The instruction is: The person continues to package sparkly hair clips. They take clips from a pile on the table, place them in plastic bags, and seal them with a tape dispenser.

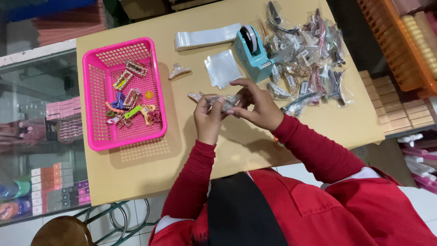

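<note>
- Head view, left hand: my grip is closed on the near end of a rhinestone hair clip, thumb on top, so the piece stays level over the middle of the surface.
- Head view, right hand: my fingertips pinch a small clear bag that wraps the far end of the same clip; both hands meet over it, just above the surface rather than resting on it.
- Pink basket: to my left, well apart from my hands, holding a jumble of loose coloured and jewelled clips; open top keeps them within reach.
- Lone jewelled claw clip: lies between the basket and my hands, touching neither.
- Stack of clear bags: just beyond my hands, flat and close for taking.
- Teal tape dispenser: stands beside the bags, near my right hand.
- Pile of bagged clips: far right, close to the surface's right edge.
- Strip of clear film: near the far edge.
- Open room: bare surface lies in front of me toward the near edge; the right side is crowded.
</note>
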